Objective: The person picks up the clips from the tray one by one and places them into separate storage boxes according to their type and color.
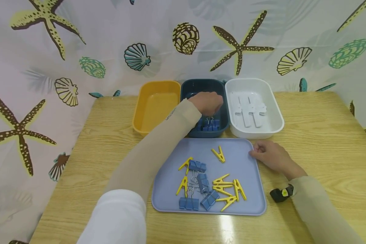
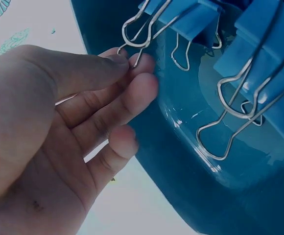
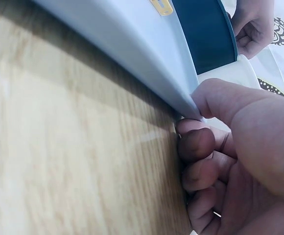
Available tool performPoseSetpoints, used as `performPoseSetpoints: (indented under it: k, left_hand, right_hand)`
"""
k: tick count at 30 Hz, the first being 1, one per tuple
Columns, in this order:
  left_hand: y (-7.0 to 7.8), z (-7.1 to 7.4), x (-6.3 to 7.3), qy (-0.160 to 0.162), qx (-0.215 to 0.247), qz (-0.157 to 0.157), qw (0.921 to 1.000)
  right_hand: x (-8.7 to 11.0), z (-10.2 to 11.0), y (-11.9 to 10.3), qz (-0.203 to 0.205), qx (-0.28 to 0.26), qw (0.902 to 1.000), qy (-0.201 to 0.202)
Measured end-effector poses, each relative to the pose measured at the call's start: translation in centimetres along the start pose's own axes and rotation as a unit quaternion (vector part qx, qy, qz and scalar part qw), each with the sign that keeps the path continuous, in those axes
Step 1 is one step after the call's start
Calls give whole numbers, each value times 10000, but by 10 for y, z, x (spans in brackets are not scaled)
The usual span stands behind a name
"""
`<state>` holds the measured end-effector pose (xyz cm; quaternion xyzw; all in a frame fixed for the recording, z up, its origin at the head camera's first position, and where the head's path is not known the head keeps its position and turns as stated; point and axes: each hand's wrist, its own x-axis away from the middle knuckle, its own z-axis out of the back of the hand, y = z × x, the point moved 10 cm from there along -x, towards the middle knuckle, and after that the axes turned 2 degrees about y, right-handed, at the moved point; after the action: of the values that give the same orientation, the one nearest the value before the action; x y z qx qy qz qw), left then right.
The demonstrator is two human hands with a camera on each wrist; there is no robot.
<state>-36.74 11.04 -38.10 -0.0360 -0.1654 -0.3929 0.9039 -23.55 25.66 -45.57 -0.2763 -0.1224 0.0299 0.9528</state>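
My left hand (image 1: 206, 103) is over the dark blue bin (image 1: 208, 134). In the left wrist view, its thumb and fingers pinch the wire handle of a blue binder clip (image 2: 191, 22). More blue binder clips (image 1: 211, 125) lie in that bin. My right hand (image 1: 272, 156) pinches the right edge of the lavender tray (image 1: 247, 166) near its far corner, thumb on top and fingers curled below the rim. On the tray lie several blue binder clips (image 1: 189, 203) and several yellow clothespins (image 1: 218, 154).
A yellow bin (image 1: 158, 105) stands left of the dark blue one. To its right, a white bin (image 1: 272, 118) holds several white clip-like pieces (image 1: 250, 110). All three stand behind the tray on a wooden table (image 1: 109, 135), before a patterned cloth (image 1: 158, 30).
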Motion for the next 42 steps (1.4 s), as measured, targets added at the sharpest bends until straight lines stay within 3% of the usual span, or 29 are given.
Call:
performPoseSetpoints:
  k: [27, 37, 42]
  left_hand:
    - [-6, -3, 0, -162, -52, 123, 9998]
    - [-8, 0, 6, -91, -3, 152, 9998]
    - [-15, 3, 10, 9, -23, 191, 9998]
  right_hand:
    - [1, 1, -2, 45, -6, 10000, 35]
    - [0, 1, -3, 38, 29, 10000, 36]
    - [-1, 1, -2, 51, 72, 9999, 53]
